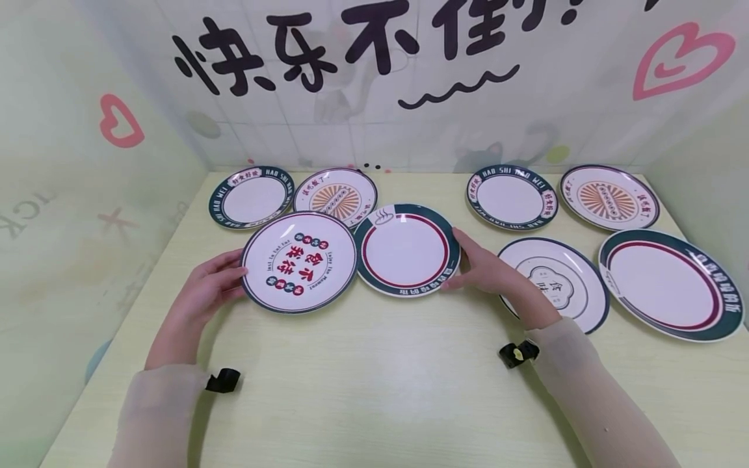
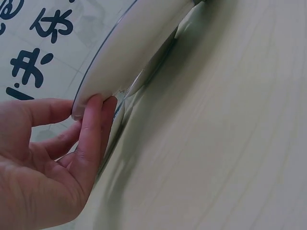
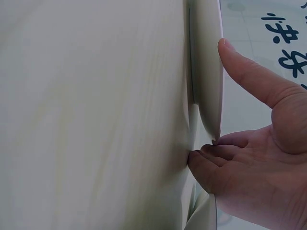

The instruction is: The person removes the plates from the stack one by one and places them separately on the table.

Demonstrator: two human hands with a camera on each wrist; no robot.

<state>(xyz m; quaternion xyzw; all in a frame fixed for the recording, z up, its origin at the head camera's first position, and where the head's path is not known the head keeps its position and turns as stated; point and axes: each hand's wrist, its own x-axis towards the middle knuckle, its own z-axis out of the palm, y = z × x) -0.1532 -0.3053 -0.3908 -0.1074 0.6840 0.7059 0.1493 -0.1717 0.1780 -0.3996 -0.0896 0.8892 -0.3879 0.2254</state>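
Observation:
My left hand pinches the left rim of a white plate with red lettering and a thin blue edge. In the left wrist view, thumb and fingers grip the tilted plate's rim, its underside raised above the table. To its right lies a plate with a green border and red ring. My right hand spans this plate's right rim, thumb and fingers apart on the edge. In the right wrist view, the thumb touches the plate's rim and the fingertips sit low by the table.
Behind stand a green lettered plate and a sunburst plate, partly covered. On the right are another green lettered plate, a sunburst plate, a flower-outline plate and a green-bordered plate. Walls enclose the table.

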